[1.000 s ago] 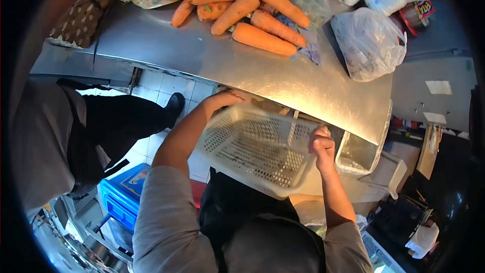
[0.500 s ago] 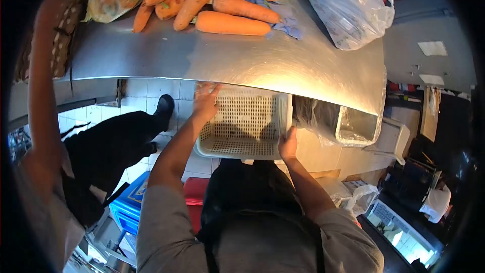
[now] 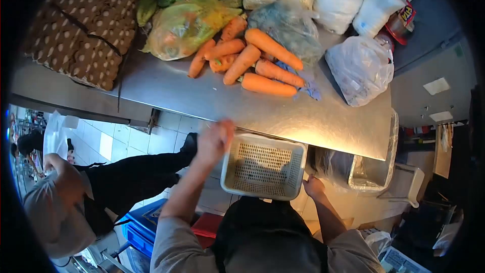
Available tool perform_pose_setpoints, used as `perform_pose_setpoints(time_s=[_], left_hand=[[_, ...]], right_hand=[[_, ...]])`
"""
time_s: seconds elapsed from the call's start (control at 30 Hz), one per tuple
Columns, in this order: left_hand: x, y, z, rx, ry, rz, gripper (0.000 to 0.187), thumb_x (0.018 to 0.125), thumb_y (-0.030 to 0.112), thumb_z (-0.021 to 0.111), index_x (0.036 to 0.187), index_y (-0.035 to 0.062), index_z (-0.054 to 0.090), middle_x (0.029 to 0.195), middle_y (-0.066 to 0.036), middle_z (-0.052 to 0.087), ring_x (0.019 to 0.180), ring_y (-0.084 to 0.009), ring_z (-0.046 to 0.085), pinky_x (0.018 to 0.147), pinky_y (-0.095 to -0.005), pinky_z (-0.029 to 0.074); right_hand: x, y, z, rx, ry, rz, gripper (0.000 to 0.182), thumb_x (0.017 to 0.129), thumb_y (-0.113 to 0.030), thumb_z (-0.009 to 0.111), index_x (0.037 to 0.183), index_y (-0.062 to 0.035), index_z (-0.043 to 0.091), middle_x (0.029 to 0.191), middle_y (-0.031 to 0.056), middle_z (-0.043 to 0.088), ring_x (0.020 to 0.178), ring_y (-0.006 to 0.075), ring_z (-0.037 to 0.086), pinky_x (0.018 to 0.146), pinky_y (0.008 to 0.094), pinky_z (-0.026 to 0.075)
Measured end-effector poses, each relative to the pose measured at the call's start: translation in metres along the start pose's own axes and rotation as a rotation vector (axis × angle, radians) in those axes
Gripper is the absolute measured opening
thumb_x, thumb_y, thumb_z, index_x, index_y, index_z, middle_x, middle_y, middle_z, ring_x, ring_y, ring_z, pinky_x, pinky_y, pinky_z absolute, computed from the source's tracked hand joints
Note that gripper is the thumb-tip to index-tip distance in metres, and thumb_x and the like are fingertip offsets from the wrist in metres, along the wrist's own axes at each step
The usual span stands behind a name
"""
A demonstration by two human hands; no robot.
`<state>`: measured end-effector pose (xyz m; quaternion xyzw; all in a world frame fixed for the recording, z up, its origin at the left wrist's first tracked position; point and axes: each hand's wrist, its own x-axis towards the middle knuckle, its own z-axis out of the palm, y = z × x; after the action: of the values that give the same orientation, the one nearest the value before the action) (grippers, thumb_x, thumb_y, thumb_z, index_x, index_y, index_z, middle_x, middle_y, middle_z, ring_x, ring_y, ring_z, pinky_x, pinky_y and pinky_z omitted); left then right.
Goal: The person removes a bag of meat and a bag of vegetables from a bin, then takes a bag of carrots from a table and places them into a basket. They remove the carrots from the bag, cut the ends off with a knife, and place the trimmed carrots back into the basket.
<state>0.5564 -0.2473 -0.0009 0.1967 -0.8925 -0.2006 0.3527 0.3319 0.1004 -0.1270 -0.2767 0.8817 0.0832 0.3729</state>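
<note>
A white plastic basket (image 3: pixel 262 166) with slotted walls and base sits below the table's front edge, close against my body. Its inside shows only shadow. My right hand (image 3: pixel 314 186) grips its right side, fingers partly hidden by the rim. Above the basket's left corner, my left hand (image 3: pixel 216 141) is raised off the rim near the table edge; motion blur smears its fingers. Several large orange carrots (image 3: pixel 268 84) lie in a pile on the metal table (image 3: pixel 242 108), beyond both hands.
Bags of vegetables (image 3: pixel 184 25) and a knotted white plastic bag (image 3: pixel 361 68) stand on the table. A brown patterned bundle (image 3: pixel 83 30) lies at left. A co-worker in dark trousers (image 3: pixel 126 172) is at my left. A plastic-lined bin (image 3: pixel 371 172) stands under the table's right end.
My left hand has let go of the basket's left rim and lifted away. My right hand stays at the right side. The view has tilted up, showing more of the table.
</note>
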Motion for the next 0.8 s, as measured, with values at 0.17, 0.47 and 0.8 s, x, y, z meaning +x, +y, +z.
perform_pose_setpoints(time_s=[0.17,0.47,0.8], left_hand=[[0.186,-0.071,-0.070,0.422,0.540,-0.077,0.043,0.074,0.018,0.068,0.112,0.0035,0.054,0.121,-0.016,0.050,0.108,-0.0369,0.050,0.090,-0.0450,0.041],[0.238,-0.148,-0.070,0.603,0.053,-0.288,0.037,0.087,0.031,0.051,0.122,0.0201,0.047,0.116,-0.012,0.055,0.094,-0.0340,0.059,0.075,-0.0473,0.047],[0.200,-0.168,-0.159,0.778,0.254,-0.700,0.028,0.094,0.024,0.036,0.100,0.0066,0.057,0.087,-0.019,0.065,0.083,-0.0382,0.062,0.069,-0.0490,0.048]], right_hand=[[-0.013,0.027,0.003,0.117,0.136,-0.050,0.035,0.079,-0.038,0.060,0.084,-0.0031,0.062,0.085,0.0210,0.064,0.084,0.0367,0.062,0.075,0.0438,0.049],[-0.067,0.035,-0.021,0.219,0.137,0.031,0.032,0.078,-0.036,0.062,0.086,-0.0053,0.059,0.083,0.0199,0.065,0.081,0.0353,0.063,0.073,0.0440,0.049],[-0.087,0.006,-0.070,0.347,0.430,-0.180,0.021,0.079,-0.024,0.065,0.085,-0.0040,0.059,0.076,0.0193,0.063,0.073,0.0365,0.062,0.065,0.0451,0.048]])
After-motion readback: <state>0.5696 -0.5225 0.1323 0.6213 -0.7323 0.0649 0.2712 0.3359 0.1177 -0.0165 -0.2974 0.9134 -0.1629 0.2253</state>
